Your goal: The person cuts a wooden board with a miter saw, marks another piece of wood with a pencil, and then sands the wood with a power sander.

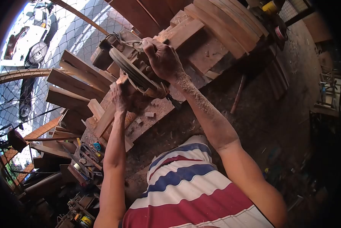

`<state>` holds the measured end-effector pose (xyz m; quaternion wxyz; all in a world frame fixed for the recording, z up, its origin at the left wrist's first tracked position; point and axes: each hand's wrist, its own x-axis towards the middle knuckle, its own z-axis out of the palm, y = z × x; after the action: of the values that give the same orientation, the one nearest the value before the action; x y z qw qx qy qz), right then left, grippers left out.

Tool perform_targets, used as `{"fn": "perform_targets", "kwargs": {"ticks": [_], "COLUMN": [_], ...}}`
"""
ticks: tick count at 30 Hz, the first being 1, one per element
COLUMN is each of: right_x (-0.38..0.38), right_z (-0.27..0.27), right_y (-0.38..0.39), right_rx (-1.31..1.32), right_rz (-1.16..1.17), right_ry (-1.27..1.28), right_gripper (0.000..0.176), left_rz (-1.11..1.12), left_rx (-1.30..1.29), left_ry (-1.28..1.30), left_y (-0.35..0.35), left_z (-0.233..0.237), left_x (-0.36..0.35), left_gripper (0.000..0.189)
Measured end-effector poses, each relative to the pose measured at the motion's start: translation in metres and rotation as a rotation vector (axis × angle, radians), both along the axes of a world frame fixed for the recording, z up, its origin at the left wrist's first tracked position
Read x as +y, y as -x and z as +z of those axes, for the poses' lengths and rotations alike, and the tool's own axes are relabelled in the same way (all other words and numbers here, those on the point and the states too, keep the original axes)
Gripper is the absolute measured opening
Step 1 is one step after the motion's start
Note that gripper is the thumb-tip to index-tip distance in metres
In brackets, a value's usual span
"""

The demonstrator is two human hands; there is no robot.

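Observation:
A belt-driven power tool with a large round guard or wheel sits on the wooden workbench. My right hand is closed on the tool's upper right part, and sawdust coats the wrist and forearm. At the tool's left side, my left hand rests against a piece of wood; its fingers point away from me and are partly hidden, so its grip is unclear. Small wood offcuts lie on the bench just below the tool.
Long curved boards are stacked at the upper right. Planks lean on the left beside a wire mesh fence. Hand tools lie in a pile at lower left. A long handle stands against the bench's right side.

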<state>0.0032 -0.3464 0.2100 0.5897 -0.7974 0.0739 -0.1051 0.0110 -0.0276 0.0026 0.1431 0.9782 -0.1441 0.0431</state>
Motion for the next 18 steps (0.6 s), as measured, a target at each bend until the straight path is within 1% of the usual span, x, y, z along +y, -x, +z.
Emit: {"fn": "perform_targets", "kwargs": {"ticks": [1, 3, 6, 7, 8, 11, 12, 15, 18], "right_x": [0.000, 0.000, -0.001, -0.002, -0.004, -0.009, -0.008, -0.005, -0.006], "right_z": [-0.009, -0.021, -0.034, -0.032, -0.029, -0.019, -0.028, -0.040, -0.035], "right_y": [0.001, 0.008, 0.011, 0.013, 0.017, 0.022, 0.020, 0.019, 0.023], "right_rx": [-0.087, -0.086, -0.081, -0.078, -0.074, 0.033, -0.013, -0.100, -0.080], "right_rz": [-0.017, -0.056, -0.079, -0.077, -0.076, -0.019, -0.034, -0.066, -0.078], "right_ry": [0.010, -0.029, -0.057, -0.060, -0.035, -0.053, -0.027, -0.056, -0.068], "right_gripper": [0.060, 0.062, 0.065, 0.066, 0.059, 0.059, 0.059, 0.058, 0.059], "left_rz": [0.013, 0.021, 0.032, 0.033, 0.039, 0.059, 0.049, 0.029, 0.010], "left_rx": [0.016, 0.007, 0.031, 0.028, 0.024, 0.033, 0.038, 0.025, 0.035], "left_ry": [0.002, -0.007, -0.029, -0.034, -0.039, -0.079, -0.108, -0.094, -0.102], "left_y": [-0.003, -0.001, -0.001, -0.002, -0.001, -0.001, -0.003, -0.005, -0.008], "left_z": [0.001, 0.009, 0.017, 0.015, 0.014, 0.010, 0.005, -0.003, -0.005], "left_x": [-0.002, -0.009, -0.015, -0.015, -0.014, -0.011, -0.008, -0.001, 0.002], "left_gripper": [0.077, 0.082, 0.082, 0.083, 0.083, 0.086, 0.090, 0.088, 0.088]}}
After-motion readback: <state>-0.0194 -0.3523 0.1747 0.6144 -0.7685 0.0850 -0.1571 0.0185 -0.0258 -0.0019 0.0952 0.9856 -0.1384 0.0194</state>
